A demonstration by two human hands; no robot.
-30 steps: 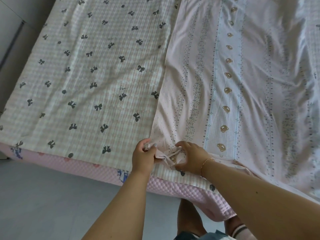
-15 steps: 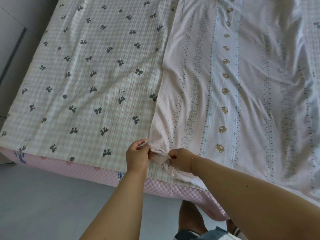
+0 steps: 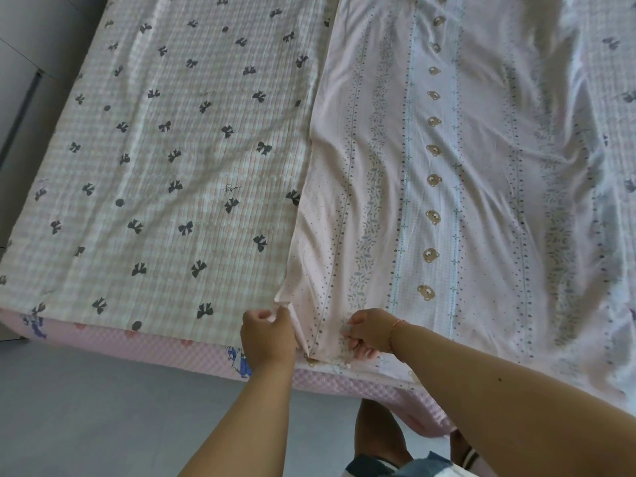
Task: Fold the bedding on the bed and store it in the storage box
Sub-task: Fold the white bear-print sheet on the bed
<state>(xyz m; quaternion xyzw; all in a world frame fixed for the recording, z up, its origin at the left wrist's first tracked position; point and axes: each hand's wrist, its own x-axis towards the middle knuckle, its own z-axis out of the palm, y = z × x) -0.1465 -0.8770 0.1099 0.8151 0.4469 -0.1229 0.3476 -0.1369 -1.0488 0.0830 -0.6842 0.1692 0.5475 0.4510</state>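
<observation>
So right now I've got both hands at the foot edge of the bed [image 3: 172,342], working the near corner of the pink bear-print sheet [image 3: 447,201]. My left hand [image 3: 266,339] has its fingers curled and pinching the folded corner right at the seam where it meets the checked bow-print cover [image 3: 165,149], and my right hand [image 3: 366,333] is just beside it, fingers curled on the hem. The thing that matters for the next move, I reckon: the sheet runs long, straight away from me up the bed, stripes and bear row pointing the same way, so the free length is all ahead of my fingers and off to the right. Left hand's the one on the actual corner. The fabric looks thin, soft and wrinkly, so it'll drape and slide; the cover under it looks ribbed and thicker. No storage box in view.
</observation>
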